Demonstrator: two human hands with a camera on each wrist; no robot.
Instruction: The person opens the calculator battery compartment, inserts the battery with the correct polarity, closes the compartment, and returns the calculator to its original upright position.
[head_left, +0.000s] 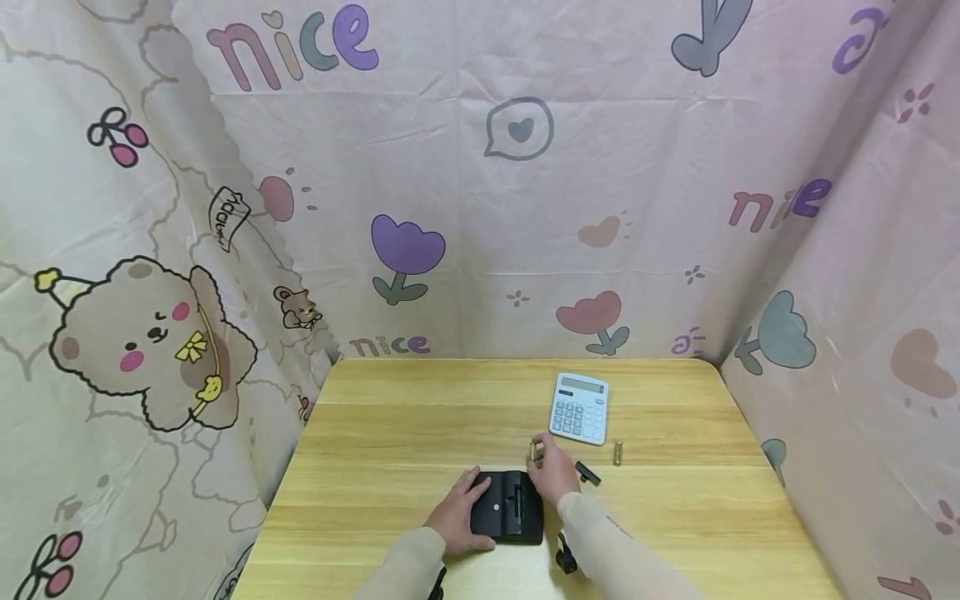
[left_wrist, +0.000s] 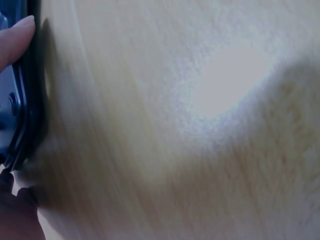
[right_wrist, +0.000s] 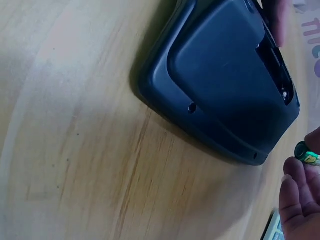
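Observation:
A black device (head_left: 491,521), like a desktop calculator seen from the back, lies on the table with its slot-shaped battery compartment (head_left: 517,502) uncovered. My left hand (head_left: 456,518) grips its left side, fingers at the far edge and thumb at the near edge. Just beyond its far right corner, my right hand (head_left: 553,471) pinches a small battery (right_wrist: 308,156) between thumb and fingers; its green and gold wrapper shows in the right wrist view. The black battery cover (head_left: 588,473) lies right of that hand. Farther right lies a second battery (head_left: 618,453).
A light blue calculator (head_left: 578,408) lies face up toward the back of the wooden table (head_left: 405,425). A printed cloth (head_left: 465,208) hangs behind the table and along both sides. Each wrist wears a black strap.

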